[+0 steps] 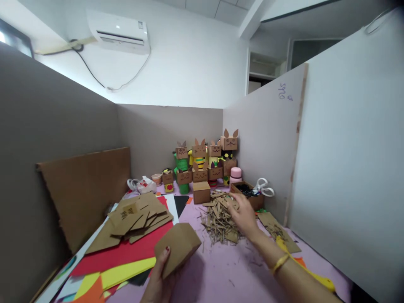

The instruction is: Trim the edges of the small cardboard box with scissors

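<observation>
My left hand (160, 273) grips a small brown cardboard box (178, 248) near the front of the table. The thumb, with a dark red nail, presses on one face, and the other fingers are hidden under the box. To the right, my right hand (243, 213) hangs over the edge of a heap of cut cardboard scraps (221, 221). Its fingers are stretched and apart, and nothing shows between them. Behind the heap stands another plain cardboard box (201, 192).
Cardboard sheets (142, 216) lie over coloured paper (126, 254) at left. Cardboard animal figures (199, 151) stand at the back beside a pink bottle (235, 174). White-handled scissors (264, 187) rest in a carton (257, 202). A yellow tool (325, 283) lies partly behind my right forearm.
</observation>
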`<state>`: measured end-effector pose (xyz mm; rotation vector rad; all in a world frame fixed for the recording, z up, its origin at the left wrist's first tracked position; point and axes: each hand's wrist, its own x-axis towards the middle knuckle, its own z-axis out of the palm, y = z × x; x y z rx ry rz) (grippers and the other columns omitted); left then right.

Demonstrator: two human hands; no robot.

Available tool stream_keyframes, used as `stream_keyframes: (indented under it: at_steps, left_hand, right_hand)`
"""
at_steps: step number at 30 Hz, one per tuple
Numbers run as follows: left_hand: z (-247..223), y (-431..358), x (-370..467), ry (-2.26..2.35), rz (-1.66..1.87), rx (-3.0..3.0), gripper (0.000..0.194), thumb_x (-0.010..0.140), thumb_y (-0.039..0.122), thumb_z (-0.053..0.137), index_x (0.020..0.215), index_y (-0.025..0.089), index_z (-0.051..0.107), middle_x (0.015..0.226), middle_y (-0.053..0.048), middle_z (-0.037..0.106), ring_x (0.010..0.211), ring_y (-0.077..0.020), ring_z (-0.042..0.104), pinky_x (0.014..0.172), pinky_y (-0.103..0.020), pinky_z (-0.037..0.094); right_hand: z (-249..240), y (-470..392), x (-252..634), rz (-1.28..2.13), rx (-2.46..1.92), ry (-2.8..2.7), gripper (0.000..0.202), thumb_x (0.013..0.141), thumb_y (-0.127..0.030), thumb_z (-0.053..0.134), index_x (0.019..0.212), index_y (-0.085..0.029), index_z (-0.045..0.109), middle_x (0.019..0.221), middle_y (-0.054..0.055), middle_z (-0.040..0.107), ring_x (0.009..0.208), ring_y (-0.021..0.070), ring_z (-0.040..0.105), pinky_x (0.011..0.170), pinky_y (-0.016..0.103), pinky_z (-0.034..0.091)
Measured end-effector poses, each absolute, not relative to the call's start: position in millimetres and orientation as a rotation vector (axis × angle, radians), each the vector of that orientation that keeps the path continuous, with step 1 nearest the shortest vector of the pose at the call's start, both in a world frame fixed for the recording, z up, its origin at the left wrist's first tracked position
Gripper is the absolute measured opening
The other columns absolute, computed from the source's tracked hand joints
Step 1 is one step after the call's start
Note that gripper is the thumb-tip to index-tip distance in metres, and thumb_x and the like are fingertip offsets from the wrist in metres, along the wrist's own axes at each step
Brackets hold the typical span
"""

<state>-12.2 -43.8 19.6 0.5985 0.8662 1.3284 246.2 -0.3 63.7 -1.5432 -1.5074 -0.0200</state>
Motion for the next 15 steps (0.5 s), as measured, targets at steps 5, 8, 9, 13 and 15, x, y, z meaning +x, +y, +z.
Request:
stream_keyframes:
  at_steps: [5, 8, 9, 13, 15]
  left_hand:
    - [24.0, -46.6, -8.6, 0.812, 1.372, 0.467, 0.038, 0.081, 0.021, 0.063, 0.117, 0.012, 0.054, 0.093, -0.011, 0.074, 0.08, -0.0214, 0.071, 0.073, -0.036, 0.057]
    - [23.5, -50.2, -8.5, 0.796, 1.365, 0.451, 0.039, 0.081, 0.022, 0.064, 0.117, 0.01, 0.055, 0.098, -0.013, 0.074, 0.082, -0.0216, 0.071, 0.075, -0.035, 0.056]
    - [22.9, -51.1, -8.9, 0.79, 1.365, 0.447, 0.039, 0.081, 0.023, 0.064, 0.117, 0.01, 0.055, 0.1, -0.013, 0.074, 0.083, -0.0212, 0.07, 0.076, -0.034, 0.056]
    - [19.8, -52.8, -11.2, 0.733, 1.346, 0.445, 0.043, 0.083, 0.026, 0.063, 0.123, 0.013, 0.053, 0.1, -0.009, 0.074, 0.084, -0.0188, 0.069, 0.078, -0.031, 0.054]
    - [18.2, -52.9, -11.8, 0.708, 1.329, 0.444, 0.045, 0.084, 0.028, 0.062, 0.125, 0.013, 0.051, 0.097, -0.008, 0.074, 0.083, -0.0178, 0.069, 0.078, -0.029, 0.053]
  right_hand:
    - [79.5, 22.1, 304.5, -0.441, -1.937, -1.676, 0.028, 0.092, -0.03, 0.059, 0.117, -0.018, 0.058, 0.122, 0.008, 0.059, 0.102, 0.0231, 0.061, 0.085, 0.045, 0.051]
    - [77.0, 26.9, 318.5, -0.615, -2.058, -1.768, 0.025, 0.092, -0.03, 0.058, 0.114, -0.018, 0.059, 0.116, 0.007, 0.062, 0.096, 0.021, 0.063, 0.081, 0.042, 0.053]
    - [77.3, 26.4, 321.4, -0.671, -2.081, -1.782, 0.024, 0.092, -0.029, 0.059, 0.113, -0.018, 0.059, 0.114, 0.006, 0.063, 0.094, 0.0205, 0.064, 0.079, 0.041, 0.054]
    - [89.2, 13.1, 331.8, -0.877, -2.093, -1.751, 0.014, 0.092, -0.026, 0.058, 0.099, -0.015, 0.064, 0.094, 0.003, 0.068, 0.082, 0.0177, 0.066, 0.072, 0.037, 0.054]
    - [97.0, 1.3, 334.1, -0.944, -2.028, -1.716, 0.018, 0.093, -0.018, 0.051, 0.097, -0.014, 0.068, 0.082, 0.009, 0.071, 0.076, 0.025, 0.068, 0.06, 0.036, 0.051]
